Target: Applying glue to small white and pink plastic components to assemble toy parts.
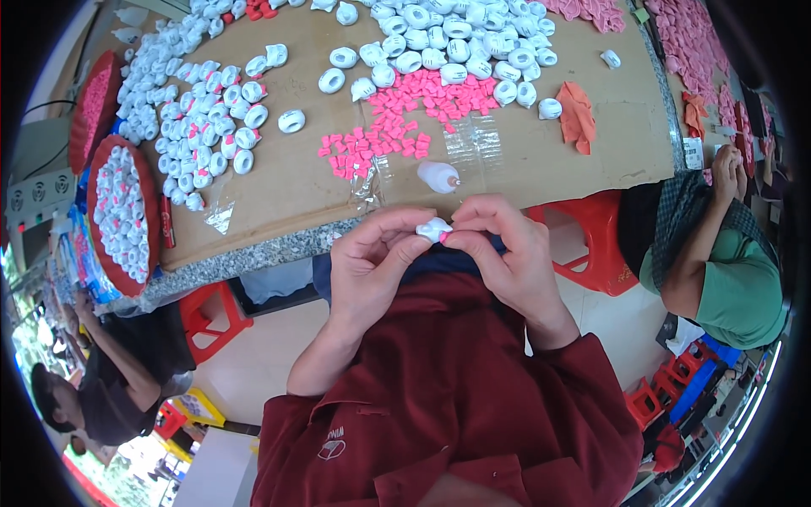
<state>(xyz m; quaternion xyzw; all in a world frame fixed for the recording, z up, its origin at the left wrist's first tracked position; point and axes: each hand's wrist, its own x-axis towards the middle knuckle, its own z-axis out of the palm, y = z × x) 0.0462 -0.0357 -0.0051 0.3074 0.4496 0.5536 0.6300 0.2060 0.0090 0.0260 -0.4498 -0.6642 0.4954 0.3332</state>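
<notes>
Close to the table's front edge, my left hand (369,264) pinches a small white ring-shaped piece (432,227) between thumb and fingertips. My right hand (513,255) meets it from the other side, thumb and forefinger closed on a small pink bow-shaped piece (444,237) that touches the white one. Fingertips partly cover both. Just beyond my hands lies a translucent squeeze bottle (438,177) with a narrow tip. Loose pink bow pieces (389,135) are spread past it, beside a big heap of white ring pieces (456,38).
At left, white pieces with pink bows (221,106) cover the cardboard (287,177). A red tray (153,221) holds more, beside a red marker (167,221). An orange cloth (576,118) lies right. Red stools (591,241) stand under the table. Co-workers sit on both sides.
</notes>
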